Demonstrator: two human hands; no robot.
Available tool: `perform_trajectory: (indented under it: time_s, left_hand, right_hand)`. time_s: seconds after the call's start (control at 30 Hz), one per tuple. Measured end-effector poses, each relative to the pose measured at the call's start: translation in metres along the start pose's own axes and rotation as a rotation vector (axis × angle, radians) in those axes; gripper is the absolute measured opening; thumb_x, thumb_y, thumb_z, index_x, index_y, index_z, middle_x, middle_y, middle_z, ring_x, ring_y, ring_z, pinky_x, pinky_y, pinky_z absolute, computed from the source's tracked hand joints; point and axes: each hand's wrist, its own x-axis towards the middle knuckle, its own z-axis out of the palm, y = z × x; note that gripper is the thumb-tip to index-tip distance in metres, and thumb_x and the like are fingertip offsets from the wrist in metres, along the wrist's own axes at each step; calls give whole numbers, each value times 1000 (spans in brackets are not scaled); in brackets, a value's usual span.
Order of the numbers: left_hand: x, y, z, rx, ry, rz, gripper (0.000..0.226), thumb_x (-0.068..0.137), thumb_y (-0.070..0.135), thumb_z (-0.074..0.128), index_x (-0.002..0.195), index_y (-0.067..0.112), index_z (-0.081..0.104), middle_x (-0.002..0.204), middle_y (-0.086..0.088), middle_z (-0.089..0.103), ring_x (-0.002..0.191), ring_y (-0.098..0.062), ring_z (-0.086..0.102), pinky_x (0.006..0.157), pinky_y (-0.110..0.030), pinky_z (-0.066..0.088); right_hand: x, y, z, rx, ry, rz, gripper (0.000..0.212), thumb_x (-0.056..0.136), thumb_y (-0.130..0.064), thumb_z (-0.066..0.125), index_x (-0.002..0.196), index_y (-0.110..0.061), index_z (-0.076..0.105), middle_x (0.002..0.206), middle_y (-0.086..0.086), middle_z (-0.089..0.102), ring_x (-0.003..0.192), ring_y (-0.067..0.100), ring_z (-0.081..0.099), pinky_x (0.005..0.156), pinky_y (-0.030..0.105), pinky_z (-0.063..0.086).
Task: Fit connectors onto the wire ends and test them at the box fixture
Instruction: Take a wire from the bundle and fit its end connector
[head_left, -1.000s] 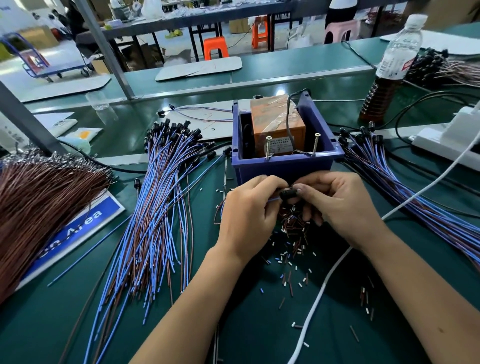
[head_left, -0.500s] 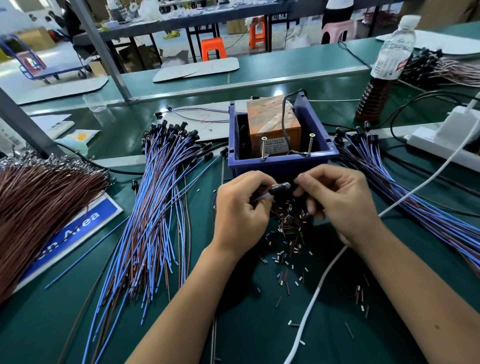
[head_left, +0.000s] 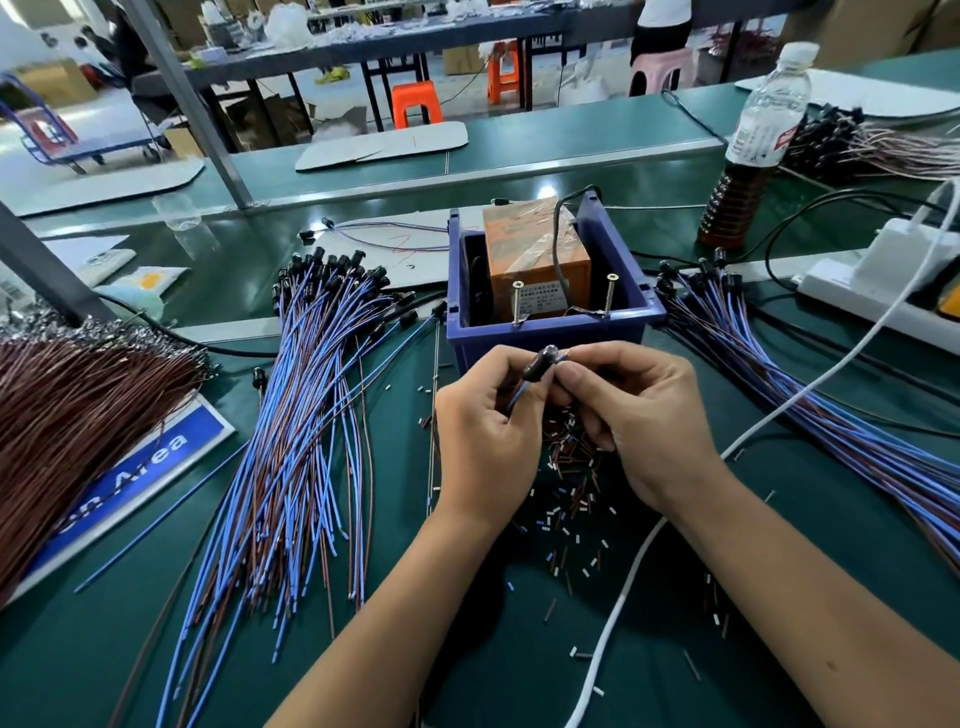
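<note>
My left hand (head_left: 488, 431) pinches a black connector (head_left: 537, 365) with a blue wire (head_left: 517, 399) running from it. My right hand (head_left: 639, 415) pinches the connector's other end, where a bare wire tip shows. Both hands hover just in front of the blue box fixture (head_left: 550, 332), which holds an orange unit (head_left: 535, 260) and has two upright screws (head_left: 519, 304) on its near rim. A heap of blue and brown wires with black connectors (head_left: 306, 415) lies to the left. A second such heap (head_left: 810, 395) lies to the right.
Cut insulation bits (head_left: 566, 499) litter the green mat under my hands. A white cable (head_left: 675, 509) crosses to a power strip (head_left: 878, 291) at right. A bottle (head_left: 753, 150) stands behind the box. A brown wire bundle (head_left: 67, 415) lies far left over a blue sign (head_left: 150, 467).
Both hands have lifted the connector a little toward the box rim. The connector now tilts upward with a wire tip showing at its right end.
</note>
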Motion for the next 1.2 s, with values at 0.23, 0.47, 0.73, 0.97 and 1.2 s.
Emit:
perform_trajectory:
  time_s: [0.23,0.47,0.73,0.97,1.2]
  left_hand:
    - [-4,5,2,128,73,131,21,89,-8,69,87,13,71,80,6,67,71,-14,62,61,-32,47]
    - [0,3,-2,236,329,235,13,100,5,66,88,8,70,83,2,61,67,-16,54,56,-28,40]
    - [6,7,4,132,396,111,9,103,18,64,96,18,70,70,6,65,66,-18,68,59,-33,54]
    - [5,6,10,165,403,72,12,103,20,64,92,19,70,68,2,66,63,-20,66,59,-39,52]
    - [10,4,6,171,404,75,11,102,22,65,93,20,72,68,5,67,66,-20,68,61,-38,53]
  right_hand:
    - [-2,-4,-3,30,-22,-38,3,86,-21,76,87,-20,79,60,5,62,42,11,43,36,18,30]
    - [-1,-13,-3,54,-89,-165,13,106,-11,52,95,-17,57,105,17,76,45,24,58,38,21,38]
    - [6,-8,-8,-367,366,-432,8,104,-16,63,100,-13,70,78,1,71,52,19,60,50,26,46]
    - [8,-4,-9,-547,397,-450,16,103,-19,63,109,-11,75,79,-6,73,60,17,67,56,30,54]
    - [9,-2,-8,-580,395,-449,17,104,-18,62,109,-12,77,80,-8,73,62,12,67,60,27,53]
